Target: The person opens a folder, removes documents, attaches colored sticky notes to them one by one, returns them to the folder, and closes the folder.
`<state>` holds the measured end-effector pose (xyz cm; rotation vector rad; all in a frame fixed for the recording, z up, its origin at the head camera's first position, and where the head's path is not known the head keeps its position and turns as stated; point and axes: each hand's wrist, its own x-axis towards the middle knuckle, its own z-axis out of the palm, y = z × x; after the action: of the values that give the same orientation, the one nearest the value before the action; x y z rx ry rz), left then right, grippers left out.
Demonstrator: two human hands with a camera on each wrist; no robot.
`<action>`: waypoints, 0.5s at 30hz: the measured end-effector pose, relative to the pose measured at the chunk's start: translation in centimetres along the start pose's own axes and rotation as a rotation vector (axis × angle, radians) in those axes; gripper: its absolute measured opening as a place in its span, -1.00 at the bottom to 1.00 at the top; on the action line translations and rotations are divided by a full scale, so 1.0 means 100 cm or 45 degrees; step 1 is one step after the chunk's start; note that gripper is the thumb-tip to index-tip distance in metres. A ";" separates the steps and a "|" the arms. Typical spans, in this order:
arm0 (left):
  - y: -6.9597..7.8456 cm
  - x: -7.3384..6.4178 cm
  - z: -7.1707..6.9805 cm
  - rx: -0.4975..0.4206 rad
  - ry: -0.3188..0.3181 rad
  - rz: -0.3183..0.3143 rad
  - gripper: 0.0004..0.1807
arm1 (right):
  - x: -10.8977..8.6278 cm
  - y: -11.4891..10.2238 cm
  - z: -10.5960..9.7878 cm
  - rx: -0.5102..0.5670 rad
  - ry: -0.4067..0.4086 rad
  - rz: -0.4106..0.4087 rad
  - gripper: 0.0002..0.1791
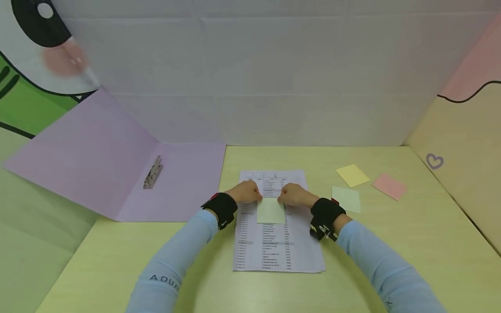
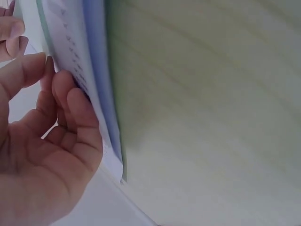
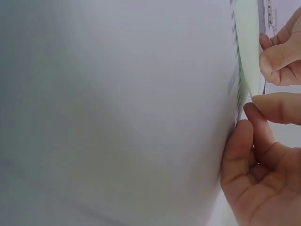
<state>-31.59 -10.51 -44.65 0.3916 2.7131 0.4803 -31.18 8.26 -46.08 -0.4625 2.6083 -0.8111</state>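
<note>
A pale green sticky note (image 1: pixel 271 213) lies over the middle of a printed sheet stack (image 1: pixel 305 248) in the head view. My left hand (image 1: pixel 247 191) pinches the note's upper left corner between thumb and forefinger. At the upper right corner, my right hand (image 1: pixel 295 194) pinches it the same way. The right wrist view shows the note (image 3: pixel 249 42) bowed slightly off the printed page, with the right thumb and forefinger (image 3: pixel 268 113) on its corner. In the left wrist view the left hand's (image 2: pixel 51 132) other fingers curl against the paper.
Left of the papers stands an open purple folder (image 1: pixel 195 182) with a metal clip (image 1: pixel 153 172). Yellow (image 1: pixel 352 175), pink (image 1: pixel 389 186) and another pale green note (image 1: pixel 346 199) lie to the right. A white wall (image 1: pixel 313 87) closes off the table's back.
</note>
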 end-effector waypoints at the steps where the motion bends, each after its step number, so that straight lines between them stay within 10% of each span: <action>1: 0.000 0.000 0.000 0.008 0.005 -0.004 -0.78 | 0.000 0.000 0.000 -0.001 -0.003 0.003 -0.71; 15: 0.005 -0.005 0.003 0.006 0.047 -0.031 -0.82 | 0.000 -0.001 -0.002 -0.008 -0.011 -0.019 -0.72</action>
<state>-30.91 -10.14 -44.52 0.3544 2.7513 0.4795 -31.27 8.27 -45.88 -0.4866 2.6029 -0.8043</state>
